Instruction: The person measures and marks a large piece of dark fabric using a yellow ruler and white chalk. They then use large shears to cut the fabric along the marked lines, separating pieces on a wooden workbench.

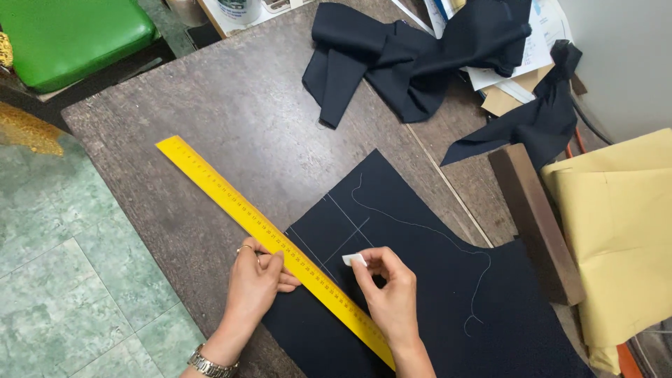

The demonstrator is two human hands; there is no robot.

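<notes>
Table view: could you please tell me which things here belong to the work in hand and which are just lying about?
In use:
left hand pressing the yellow ruler
right hand pinching white chalk
dark fabric panel with chalk lines

Lying about:
crumpled dark cloth
dark cloth strip
papers
wooden block
yellow fabric
green stool

The left hand [257, 280] presses a long yellow ruler [269, 238] flat, lying diagonally across the bench [210, 105] and over the edge of a dark navy cloth [420, 294] marked with chalk lines. The right hand [388, 283] pinches a white chalk piece [353, 260] just beside the ruler. More dark fabric [413, 49] lies crumpled farther back.
</notes>
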